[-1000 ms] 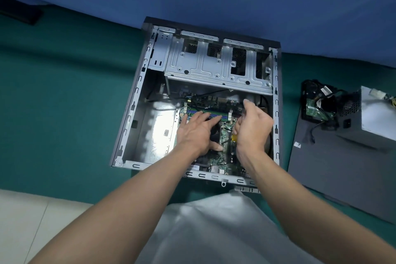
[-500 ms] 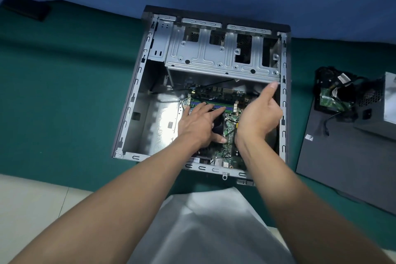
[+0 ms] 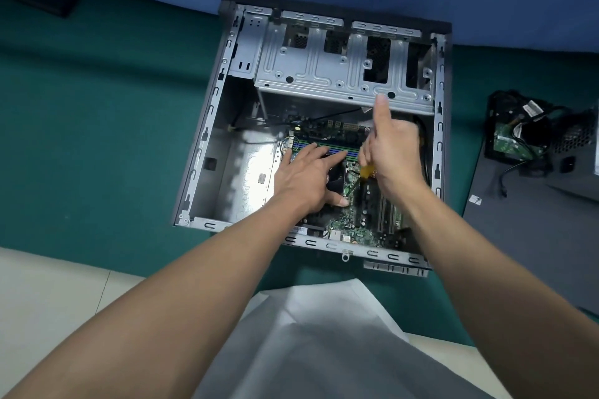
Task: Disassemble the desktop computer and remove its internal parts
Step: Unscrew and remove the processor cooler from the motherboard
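Head view: green mat (image 3: 97, 139) carrying the open computer case (image 3: 207, 126), which lies on its side beneath both hands; dark side panel (image 3: 534, 236) well to the right of the right hand; drive cage (image 3: 324, 74) just beyond the fingertips; motherboard (image 3: 356, 227) under both palms; left hand (image 3: 304, 178) flat, fingers straight and spread, resting on the board at the memory modules (image 3: 337, 150); right hand (image 3: 395, 152) just beside it, index finger raised, other fingers curled round a yellow-handled screwdriver (image 3: 368, 172).
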